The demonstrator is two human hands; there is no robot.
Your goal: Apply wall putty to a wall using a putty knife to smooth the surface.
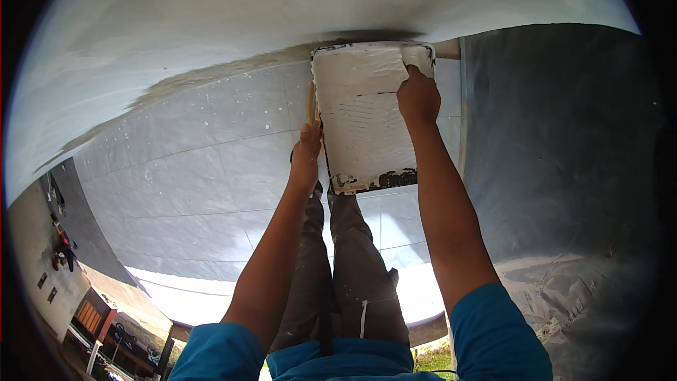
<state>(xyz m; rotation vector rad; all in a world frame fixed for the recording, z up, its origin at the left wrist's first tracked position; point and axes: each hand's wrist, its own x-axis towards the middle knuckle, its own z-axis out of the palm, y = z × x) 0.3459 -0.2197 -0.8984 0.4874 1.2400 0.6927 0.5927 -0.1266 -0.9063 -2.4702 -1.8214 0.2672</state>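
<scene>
A flat rectangular board (363, 127) smeared with white plaster, its edges dark and chipped, is held up close to the white plastered wall (233, 14). My left hand (307, 149) grips the board's left edge, where a wooden handle (311, 102) shows just above the fingers. My right hand (417, 99) is closed at the board's top right corner, on its plaster-coated upper edge. I cannot tell whether a separate tool is in that hand. Both forearms reach up from blue sleeves.
Grey floor tiles (211, 162) speckled with white drops lie below, with my grey paint-stained trousers (352, 261) above them. A dark grey unplastered wall (564, 141) stands to the right, with a crumpled plaster-stained sheet (557, 296) at its foot. Sunlight falls on the lower floor.
</scene>
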